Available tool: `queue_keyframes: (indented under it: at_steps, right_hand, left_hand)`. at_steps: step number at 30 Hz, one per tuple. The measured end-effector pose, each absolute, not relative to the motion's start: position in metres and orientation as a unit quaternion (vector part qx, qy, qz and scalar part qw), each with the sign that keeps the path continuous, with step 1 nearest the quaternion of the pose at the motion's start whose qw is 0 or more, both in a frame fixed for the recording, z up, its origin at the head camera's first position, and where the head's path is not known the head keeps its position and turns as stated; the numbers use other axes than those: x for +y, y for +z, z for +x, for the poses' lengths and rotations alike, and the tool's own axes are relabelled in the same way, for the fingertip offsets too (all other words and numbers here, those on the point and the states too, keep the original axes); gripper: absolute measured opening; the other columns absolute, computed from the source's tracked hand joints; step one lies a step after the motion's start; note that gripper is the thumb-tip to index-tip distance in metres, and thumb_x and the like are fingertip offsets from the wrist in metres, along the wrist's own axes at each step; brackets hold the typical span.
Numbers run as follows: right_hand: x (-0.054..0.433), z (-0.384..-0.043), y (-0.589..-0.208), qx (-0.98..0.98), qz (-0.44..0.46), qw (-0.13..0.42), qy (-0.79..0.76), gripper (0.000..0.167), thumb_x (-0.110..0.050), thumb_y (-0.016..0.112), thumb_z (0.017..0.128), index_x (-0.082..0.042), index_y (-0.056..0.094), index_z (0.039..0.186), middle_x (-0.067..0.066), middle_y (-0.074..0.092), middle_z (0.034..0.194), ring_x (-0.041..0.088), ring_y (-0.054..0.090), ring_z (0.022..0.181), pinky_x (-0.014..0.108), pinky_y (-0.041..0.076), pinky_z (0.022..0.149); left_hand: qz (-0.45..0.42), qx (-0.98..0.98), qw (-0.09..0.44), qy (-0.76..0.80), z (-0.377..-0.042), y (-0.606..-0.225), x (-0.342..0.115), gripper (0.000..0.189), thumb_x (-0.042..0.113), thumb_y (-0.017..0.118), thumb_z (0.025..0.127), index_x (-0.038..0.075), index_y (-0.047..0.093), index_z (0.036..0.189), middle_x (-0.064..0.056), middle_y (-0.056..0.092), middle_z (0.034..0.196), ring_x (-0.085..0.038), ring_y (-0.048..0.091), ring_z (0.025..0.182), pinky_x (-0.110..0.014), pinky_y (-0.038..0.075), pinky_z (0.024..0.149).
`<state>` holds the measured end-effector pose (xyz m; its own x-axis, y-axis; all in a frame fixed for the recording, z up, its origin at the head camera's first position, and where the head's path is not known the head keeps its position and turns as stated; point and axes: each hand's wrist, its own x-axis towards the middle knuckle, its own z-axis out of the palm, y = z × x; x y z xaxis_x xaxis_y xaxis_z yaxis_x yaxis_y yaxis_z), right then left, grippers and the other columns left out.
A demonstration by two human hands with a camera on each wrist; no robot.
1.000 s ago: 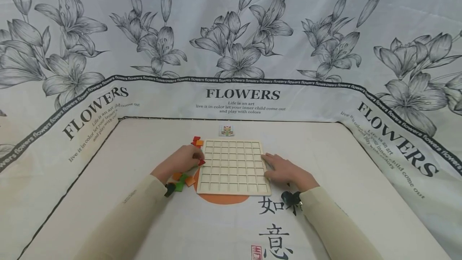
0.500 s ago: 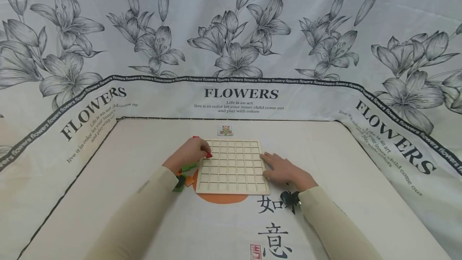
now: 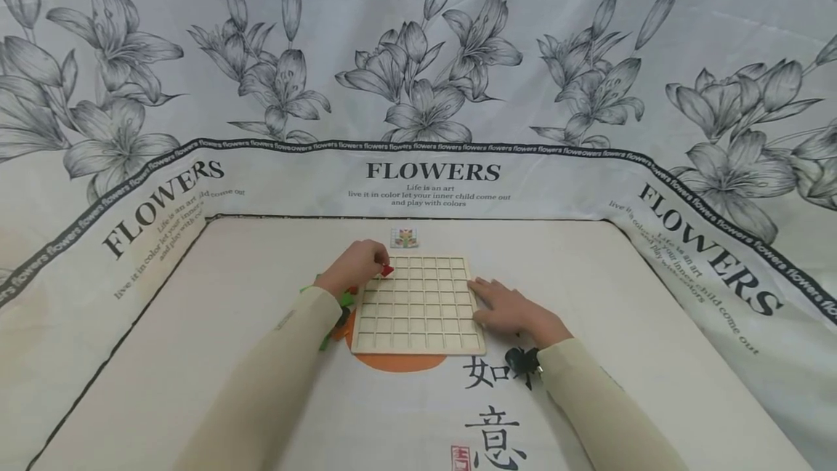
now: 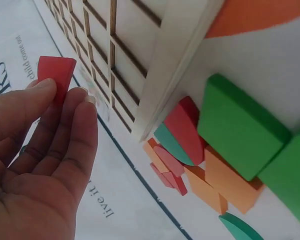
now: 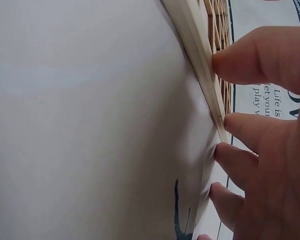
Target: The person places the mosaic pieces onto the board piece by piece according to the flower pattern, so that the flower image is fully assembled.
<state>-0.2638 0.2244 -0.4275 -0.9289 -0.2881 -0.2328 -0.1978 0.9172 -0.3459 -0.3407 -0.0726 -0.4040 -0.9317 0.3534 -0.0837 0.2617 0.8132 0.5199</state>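
My left hand pinches a small red tile between thumb and fingers. It holds the tile above the far left part of a pale wooden grid board. In the left wrist view the tile stands clear of the board. At the board's right edge lies my right hand, its fingers extended and its thumb and fingertips touching the rim. Left of the board, partly hidden by my left arm, is a loose pile with green tiles, orange tiles and a red-and-teal piece.
Behind the board lies a small card with a coloured pattern on a grid. The white tablecloth bears an orange disc and black characters. A flower-printed curtain surrounds the table's back and sides.
From the board's left edge, my left hand has moved the red tile away from me and rightward, over the board's far left part. The right hand has kept its place on the rim.
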Motion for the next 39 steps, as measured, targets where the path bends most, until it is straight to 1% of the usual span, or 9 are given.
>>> queue_keyframes:
  at_steps: [7,12,16,21,28,33,39]
  right_hand:
    - [0.223,-0.263,-0.429,0.969,-0.125,0.143,-0.158,0.069,-0.028,0.05,0.089,-0.011,0.028,0.153,0.013,0.023,0.16,0.042,0.016,0.147,0.062,0.015,0.115]
    - [0.224,-0.263,-0.429,0.969,-0.122,0.143,-0.162,0.069,-0.028,0.05,0.089,-0.011,0.029,0.152,0.014,0.023,0.16,0.042,0.016,0.147,0.062,0.014,0.115]
    - [0.224,-0.263,-0.43,0.97,-0.124,0.14,-0.154,0.069,-0.03,0.05,0.09,-0.012,0.028,0.153,0.013,0.023,0.16,0.041,0.017,0.147,0.062,0.014,0.115]
    - [0.225,-0.263,-0.43,0.97,-0.126,0.139,-0.155,0.069,-0.029,0.051,0.09,-0.012,0.028,0.153,0.013,0.024,0.16,0.041,0.017,0.147,0.063,0.014,0.115]
    - [0.226,-0.263,-0.431,0.969,-0.126,0.14,-0.157,0.069,-0.031,0.051,0.09,-0.012,0.028,0.153,0.013,0.024,0.16,0.041,0.017,0.147,0.062,0.014,0.115]
    - [0.227,-0.264,-0.433,0.971,-0.127,0.134,-0.152,0.068,-0.03,0.05,0.091,-0.012,0.029,0.153,0.013,0.024,0.16,0.041,0.018,0.147,0.063,0.014,0.115]
    - [0.228,-0.264,-0.433,0.972,-0.125,0.131,-0.152,0.068,-0.03,0.05,0.09,-0.012,0.029,0.152,0.013,0.025,0.16,0.041,0.018,0.147,0.064,0.014,0.115]
  left_hand:
    - [0.187,0.949,0.095,0.235,-0.35,-0.403,-0.064,0.019,0.002,0.053,0.092,0.009,0.069,0.101,-0.006,0.067,0.101,-0.018,0.057,0.087,-0.031,0.049,0.075]
    - [0.183,0.954,0.113,0.21,-0.353,-0.401,-0.053,0.02,0.0,0.053,0.092,0.009,0.07,0.098,-0.005,0.067,0.1,-0.018,0.056,0.09,-0.032,0.049,0.081]
    - [0.174,0.956,0.128,0.199,-0.353,-0.399,-0.044,0.021,0.0,0.052,0.093,0.008,0.07,0.101,-0.005,0.067,0.104,-0.019,0.057,0.094,-0.033,0.05,0.088]
    - [0.18,0.958,0.125,0.185,-0.355,-0.399,-0.038,0.027,-0.004,0.048,0.092,0.007,0.07,0.104,-0.004,0.067,0.108,-0.017,0.057,0.099,-0.034,0.05,0.092]
    - [0.197,0.958,0.12,0.171,-0.356,-0.401,-0.035,0.031,-0.004,0.044,0.093,0.008,0.071,0.103,-0.005,0.068,0.107,-0.017,0.057,0.095,-0.033,0.05,0.089]
    - [0.207,0.954,0.121,0.178,-0.356,-0.402,-0.033,0.033,-0.006,0.044,0.092,0.009,0.073,0.101,-0.004,0.069,0.105,-0.016,0.058,0.096,-0.033,0.05,0.089]
    - [0.216,0.956,0.121,0.155,-0.357,-0.405,-0.029,0.031,-0.003,0.046,0.094,0.011,0.073,0.096,-0.002,0.067,0.1,-0.016,0.056,0.091,-0.031,0.05,0.086]
